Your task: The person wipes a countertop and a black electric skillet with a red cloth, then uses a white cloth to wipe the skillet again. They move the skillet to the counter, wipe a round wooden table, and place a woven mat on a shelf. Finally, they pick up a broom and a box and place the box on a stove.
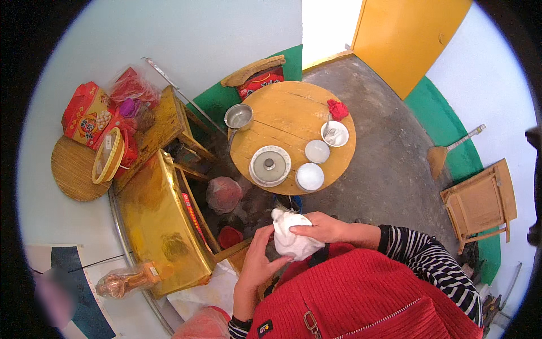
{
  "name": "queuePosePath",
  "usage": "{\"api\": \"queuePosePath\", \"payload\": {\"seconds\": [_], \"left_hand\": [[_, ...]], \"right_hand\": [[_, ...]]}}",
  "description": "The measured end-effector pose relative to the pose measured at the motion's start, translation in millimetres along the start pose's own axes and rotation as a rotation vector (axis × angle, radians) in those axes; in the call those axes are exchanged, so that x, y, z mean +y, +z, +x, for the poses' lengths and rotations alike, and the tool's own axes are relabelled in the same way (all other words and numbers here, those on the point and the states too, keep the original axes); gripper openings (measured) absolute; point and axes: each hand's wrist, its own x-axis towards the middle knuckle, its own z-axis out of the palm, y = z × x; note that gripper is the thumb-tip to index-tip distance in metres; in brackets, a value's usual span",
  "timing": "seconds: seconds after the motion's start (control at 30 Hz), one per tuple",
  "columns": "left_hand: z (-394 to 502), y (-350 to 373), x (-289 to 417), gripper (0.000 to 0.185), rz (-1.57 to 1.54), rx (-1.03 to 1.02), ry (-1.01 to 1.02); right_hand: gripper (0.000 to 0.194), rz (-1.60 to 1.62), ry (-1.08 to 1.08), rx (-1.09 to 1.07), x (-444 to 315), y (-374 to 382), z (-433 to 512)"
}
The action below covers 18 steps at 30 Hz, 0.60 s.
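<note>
My left hand (259, 262) and my right hand (324, 227) hold a bunched white cloth (294, 235) between them, in front of the red ribbed garment. What is inside the cloth, if anything, cannot be seen. Beyond the hands stands a round wooden table (288, 110). On it are a plate with a glass lid (269, 165), white bowls (310, 176) near the edge, and another bowl (335, 134) with a spoon and something pale inside. A metal saucepan (238, 116) sits at the left edge, a crumpled red cloth (338, 109) at the right.
A gold-covered cabinet (161, 229) and a wooden bench (161, 127) with baskets and red bags (89, 114) stand left. A wooden chair (254, 74) is behind the table. A folded wooden chair (480, 199) and a broom (438, 161) lean at the right wall. A blue-rimmed bucket (296, 203) is under the table's near edge.
</note>
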Motion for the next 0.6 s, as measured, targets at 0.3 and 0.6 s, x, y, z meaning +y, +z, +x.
{"api": "queuePosePath", "payload": {"seconds": [0.3,0.6], "left_hand": [[42,24,11,0.046,0.004,0.041,0.041],[41,17,-14,0.034,-0.463,0.273,-0.267]], "right_hand": [[0.052,-0.146,-0.184,0.031,-2,-30,-30],[0.024,0.026,-0.091,0.492,19,-106,-73]]}}
